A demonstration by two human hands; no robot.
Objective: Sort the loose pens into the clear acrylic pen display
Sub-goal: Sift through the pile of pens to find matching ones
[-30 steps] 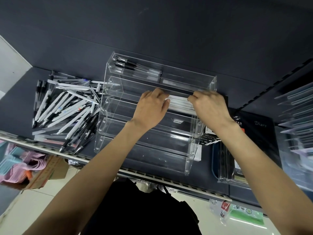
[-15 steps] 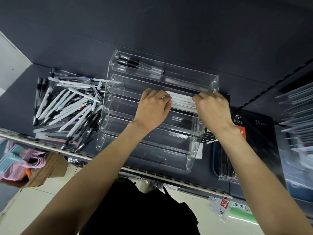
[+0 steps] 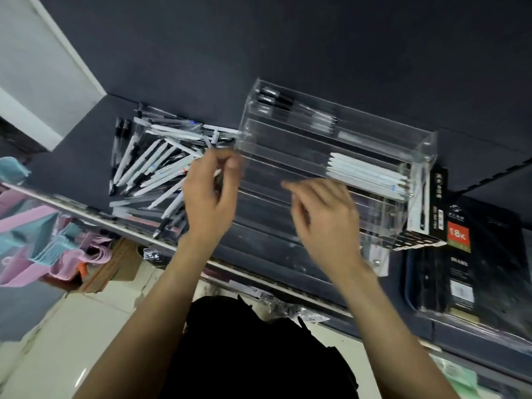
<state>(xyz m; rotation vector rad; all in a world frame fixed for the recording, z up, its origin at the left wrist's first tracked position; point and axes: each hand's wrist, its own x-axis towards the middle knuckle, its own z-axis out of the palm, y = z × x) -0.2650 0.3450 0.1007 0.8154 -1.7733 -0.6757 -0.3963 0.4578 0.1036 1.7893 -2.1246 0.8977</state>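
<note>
A clear acrylic tiered pen display (image 3: 288,156) stands on a dark grey shelf (image 3: 86,145), its back close to the dark rear wall and its right end just beside a black boxed pen pack (image 3: 437,203) and a black notebook pack (image 3: 472,254) whose red label reads "18K"; other print there is too small to read. A heap of loose white and black pens (image 3: 155,165) lies on the shelf to the left of the display, touching its left end and reaching nearly to the shelf's pale front rail (image 3: 86,210). A row of white pens (image 3: 371,174) lies in a middle tier towards the right, and a few dark pens (image 3: 282,102) lie in the top tier. The left hand (image 3: 210,191) hangs over the heap's right edge beside the display's left wall, fingers curled; whether they pinch a pen cannot be told through the blur. The right hand (image 3: 325,214) hovers before the lower tiers, fingers loosely spread, holding nothing. Open shelf lies left of the heap.
</note>
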